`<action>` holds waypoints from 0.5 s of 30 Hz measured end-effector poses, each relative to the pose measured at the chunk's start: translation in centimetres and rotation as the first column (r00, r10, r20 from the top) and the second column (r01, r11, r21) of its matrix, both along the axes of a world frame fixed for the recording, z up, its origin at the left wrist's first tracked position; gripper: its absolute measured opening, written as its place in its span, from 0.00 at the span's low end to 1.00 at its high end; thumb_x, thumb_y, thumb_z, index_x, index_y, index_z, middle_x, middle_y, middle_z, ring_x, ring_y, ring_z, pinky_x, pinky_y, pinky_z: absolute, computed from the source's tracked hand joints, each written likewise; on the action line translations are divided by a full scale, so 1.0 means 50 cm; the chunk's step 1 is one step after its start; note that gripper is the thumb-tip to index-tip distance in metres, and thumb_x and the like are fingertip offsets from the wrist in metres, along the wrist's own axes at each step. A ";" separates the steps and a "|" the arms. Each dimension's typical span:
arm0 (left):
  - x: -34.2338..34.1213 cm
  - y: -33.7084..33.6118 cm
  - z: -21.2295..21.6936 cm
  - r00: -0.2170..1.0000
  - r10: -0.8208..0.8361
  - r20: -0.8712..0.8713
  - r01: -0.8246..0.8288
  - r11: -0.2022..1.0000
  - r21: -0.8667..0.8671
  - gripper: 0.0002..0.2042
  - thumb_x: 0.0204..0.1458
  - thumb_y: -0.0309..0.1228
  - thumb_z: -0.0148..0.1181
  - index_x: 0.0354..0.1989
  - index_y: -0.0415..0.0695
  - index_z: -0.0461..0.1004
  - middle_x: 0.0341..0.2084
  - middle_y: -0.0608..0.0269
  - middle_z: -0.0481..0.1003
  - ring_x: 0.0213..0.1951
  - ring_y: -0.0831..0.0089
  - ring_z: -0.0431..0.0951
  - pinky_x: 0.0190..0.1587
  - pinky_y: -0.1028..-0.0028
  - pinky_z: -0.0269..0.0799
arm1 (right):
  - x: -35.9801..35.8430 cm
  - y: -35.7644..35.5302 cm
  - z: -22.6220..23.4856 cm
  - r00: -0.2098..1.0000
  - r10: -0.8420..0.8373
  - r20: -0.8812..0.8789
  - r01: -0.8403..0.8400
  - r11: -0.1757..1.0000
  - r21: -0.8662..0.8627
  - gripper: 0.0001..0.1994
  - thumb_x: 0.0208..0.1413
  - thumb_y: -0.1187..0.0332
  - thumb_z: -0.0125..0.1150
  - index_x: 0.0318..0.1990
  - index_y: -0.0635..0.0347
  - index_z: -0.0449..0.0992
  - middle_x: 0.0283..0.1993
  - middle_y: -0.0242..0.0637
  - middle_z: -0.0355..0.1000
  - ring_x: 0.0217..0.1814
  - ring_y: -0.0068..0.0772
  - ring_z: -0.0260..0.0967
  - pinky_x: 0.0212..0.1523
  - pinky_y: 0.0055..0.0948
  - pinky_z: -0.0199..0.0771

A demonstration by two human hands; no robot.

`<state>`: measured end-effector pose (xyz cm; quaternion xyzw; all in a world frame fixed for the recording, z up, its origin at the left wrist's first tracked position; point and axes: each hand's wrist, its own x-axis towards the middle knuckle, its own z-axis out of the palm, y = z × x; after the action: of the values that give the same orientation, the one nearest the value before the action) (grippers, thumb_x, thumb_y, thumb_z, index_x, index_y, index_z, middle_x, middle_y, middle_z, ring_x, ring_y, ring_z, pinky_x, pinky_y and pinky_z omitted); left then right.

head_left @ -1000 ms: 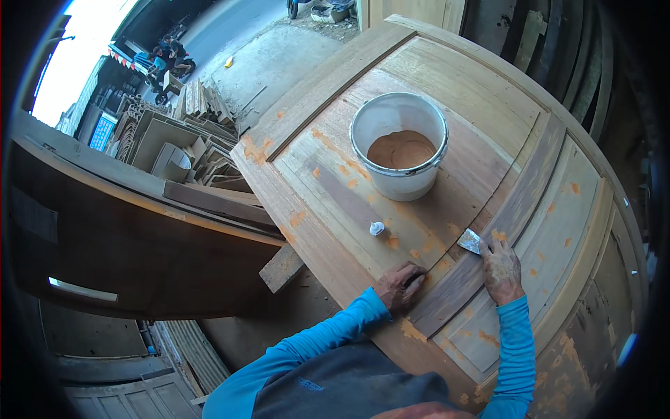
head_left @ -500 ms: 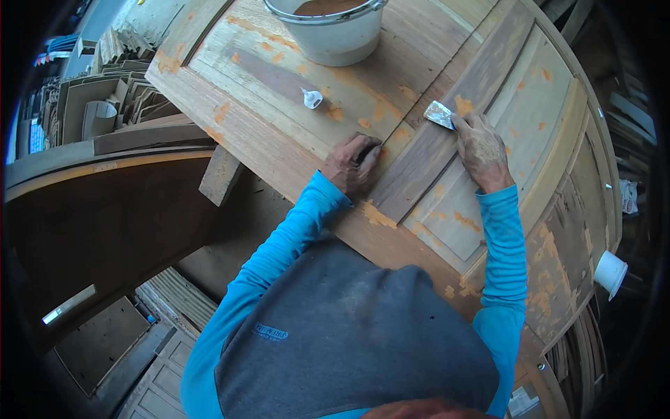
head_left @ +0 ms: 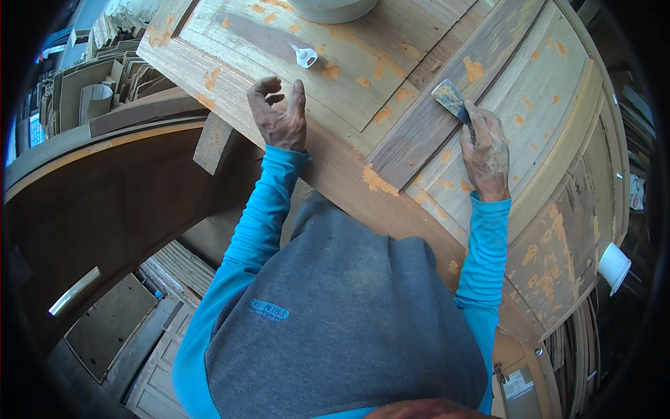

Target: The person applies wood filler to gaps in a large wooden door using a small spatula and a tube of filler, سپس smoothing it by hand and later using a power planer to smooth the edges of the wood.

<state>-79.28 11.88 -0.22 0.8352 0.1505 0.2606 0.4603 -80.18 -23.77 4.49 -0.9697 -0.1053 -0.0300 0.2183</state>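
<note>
The left hand has moved away from the dark wood strip, out to the left near the edge of the big wooden door. Half a second ago its fingers were curled in, and now they are more spread. The right hand has shifted only a little, and the scraper points more up and down than it did.

In the head view, the left hand is partly open. Its fingers bend over, its thumb stands up, and there is a gap between them. I see nothing in it, and I cannot tell if it touches the wood.

The right hand is closed around the handle of the scraper. The flat blade sticks out past the fingers, over the dark wood strip. I cannot tell if the blade touches the wood. Just past it is an orange patch on the same strip.

A small white nozzle lies on the door, near the left hand. The bottom of a white bucket shows at the top edge.
</note>
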 end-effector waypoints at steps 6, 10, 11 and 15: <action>0.078 0.020 0.000 0.983 -0.181 -0.039 0.185 0.946 0.266 0.23 0.60 0.39 0.72 0.57 0.39 0.75 0.50 0.54 0.78 0.49 0.65 0.79 0.48 0.67 0.79 | -0.016 0.017 -0.021 0.992 0.004 0.125 0.016 0.987 -0.161 0.24 0.57 0.73 0.69 0.62 0.58 0.76 0.58 0.42 0.72 0.59 0.46 0.72 0.56 0.47 0.76; 0.112 0.004 -0.007 0.954 -0.271 -0.131 0.278 0.960 0.030 0.10 0.64 0.35 0.67 0.44 0.41 0.82 0.47 0.58 0.82 0.44 0.70 0.82 0.45 0.69 0.80 | -0.010 0.065 0.017 0.973 -0.072 0.218 0.090 0.993 -0.074 0.22 0.57 0.70 0.71 0.60 0.59 0.77 0.57 0.42 0.72 0.58 0.45 0.72 0.57 0.47 0.74; 0.111 -0.003 -0.004 0.948 -0.293 -0.125 0.295 0.955 0.002 0.10 0.64 0.35 0.67 0.44 0.41 0.82 0.48 0.58 0.82 0.44 0.70 0.83 0.45 0.69 0.80 | -0.007 0.073 0.019 0.976 -0.081 0.204 0.083 0.997 -0.004 0.22 0.58 0.69 0.71 0.60 0.60 0.77 0.57 0.41 0.72 0.58 0.45 0.72 0.57 0.47 0.74; 0.089 -0.062 0.040 0.888 -0.458 -0.047 0.458 0.889 -0.017 0.06 0.63 0.30 0.67 0.43 0.41 0.81 0.48 0.57 0.82 0.42 0.71 0.83 0.44 0.71 0.80 | -0.004 0.090 0.014 0.985 -0.078 0.151 0.073 0.996 0.042 0.22 0.58 0.67 0.72 0.59 0.62 0.77 0.56 0.43 0.73 0.58 0.47 0.72 0.58 0.47 0.75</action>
<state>-74.83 8.77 1.77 0.8519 -0.0385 0.1237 0.5074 -80.37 -19.26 5.17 -0.9637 -0.0843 -0.1143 0.2260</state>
